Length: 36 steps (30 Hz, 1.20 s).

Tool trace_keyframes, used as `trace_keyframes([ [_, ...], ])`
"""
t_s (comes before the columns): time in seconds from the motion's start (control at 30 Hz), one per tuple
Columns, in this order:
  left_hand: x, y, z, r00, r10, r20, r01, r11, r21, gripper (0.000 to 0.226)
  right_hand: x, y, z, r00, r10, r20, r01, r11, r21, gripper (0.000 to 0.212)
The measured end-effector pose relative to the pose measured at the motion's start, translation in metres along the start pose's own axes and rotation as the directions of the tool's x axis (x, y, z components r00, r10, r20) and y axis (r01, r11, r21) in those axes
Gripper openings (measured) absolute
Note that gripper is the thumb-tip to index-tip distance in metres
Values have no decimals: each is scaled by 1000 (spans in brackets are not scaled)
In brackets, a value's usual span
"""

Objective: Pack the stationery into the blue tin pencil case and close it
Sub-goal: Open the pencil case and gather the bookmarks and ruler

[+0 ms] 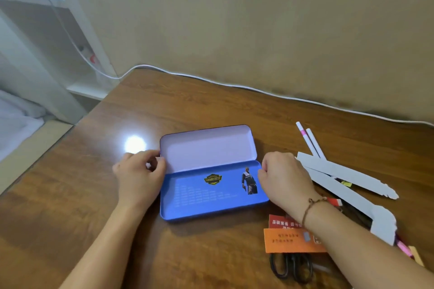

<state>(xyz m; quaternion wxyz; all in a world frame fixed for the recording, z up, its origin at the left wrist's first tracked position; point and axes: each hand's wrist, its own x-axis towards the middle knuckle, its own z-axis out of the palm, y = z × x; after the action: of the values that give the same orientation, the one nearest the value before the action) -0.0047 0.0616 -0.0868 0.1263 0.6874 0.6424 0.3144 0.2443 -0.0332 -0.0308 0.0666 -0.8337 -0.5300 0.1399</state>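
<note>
The blue tin pencil case lies open in the middle of the wooden table, and nothing is inside it. Its pale lilac half is tilted up at the back. My left hand holds the case's left end at the hinge with curled fingers. At the right end, my right hand grips the case, also with fingers curled. To the right lie two white pens, torn white card packaging, orange and red cards, black scissors and a pink pen.
A white cable runs along the wall at the back of the table. The table's left edge drops off toward a bed and a white shelf frame. A lamp glare spot shines left of the case.
</note>
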Motion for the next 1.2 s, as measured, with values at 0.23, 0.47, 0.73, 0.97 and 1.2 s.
trace_keyframes([
  [0.23, -2, -4, -3, 995, -92, 41, 91, 996, 12, 17, 0, -3, 5, 997, -73, -27, 72, 997, -35, 13],
  [0.47, -6, -16, -10, 994, -89, 69, 87, 996, 26, 11, -18, 5, 15, 982, -128, -142, 138, 988, 63, 15],
  [0.73, -11, -16, -19, 994, -100, 39, 103, 991, -82, 13, -51, 11, 2, 910, -135, -391, 254, 928, 271, 16],
  [0.97, 0, -31, -45, 995, -41, 95, 49, 995, -90, 9, -116, -10, 3, 954, -148, -259, 227, 923, 309, 15],
  [1.2, -8, -21, -81, 989, 143, -24, -145, 956, -256, 4, -120, -28, 51, 979, -150, -142, 184, 946, 269, 18],
])
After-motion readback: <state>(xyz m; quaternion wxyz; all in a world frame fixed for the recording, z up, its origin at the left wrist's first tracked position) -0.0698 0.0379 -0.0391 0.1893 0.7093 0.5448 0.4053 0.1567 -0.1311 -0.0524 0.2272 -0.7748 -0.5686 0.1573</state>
